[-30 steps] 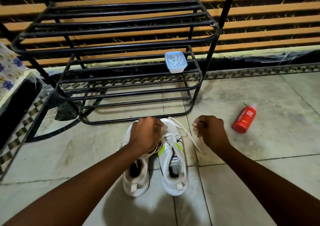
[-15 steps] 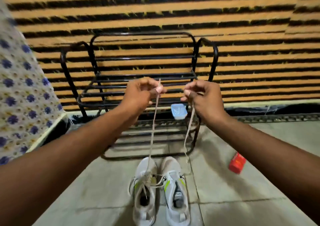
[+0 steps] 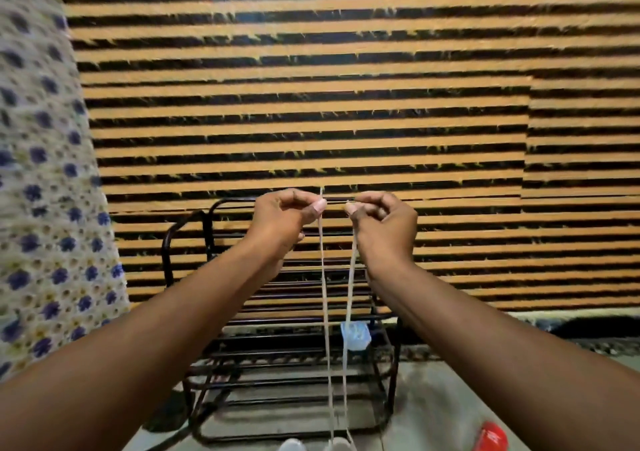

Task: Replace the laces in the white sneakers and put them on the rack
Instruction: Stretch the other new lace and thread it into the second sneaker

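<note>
A white lace [image 3: 325, 295] runs in two taut strands from the bottom edge up to my raised hands. My left hand [image 3: 284, 218] pinches the left strand's end between thumb and fingers. The right strand's end is pinched by my right hand [image 3: 381, 222]. Only the toes of the white sneakers [image 3: 292, 445] show at the bottom edge, on the floor in front of the black metal rack [image 3: 277, 346]. The rest of the shoes is out of frame.
A small clear lidded box [image 3: 356, 336] sits on a lower shelf of the rack. A red bottle [image 3: 490, 436] lies on the floor at the right. A striped orange and black wall stands behind. Flowered cloth [image 3: 41, 208] hangs at the left.
Both hands have risen from the sneakers, drawing the lace ends up and taut. The view has tilted up, so the shoes have dropped to the bottom edge.
</note>
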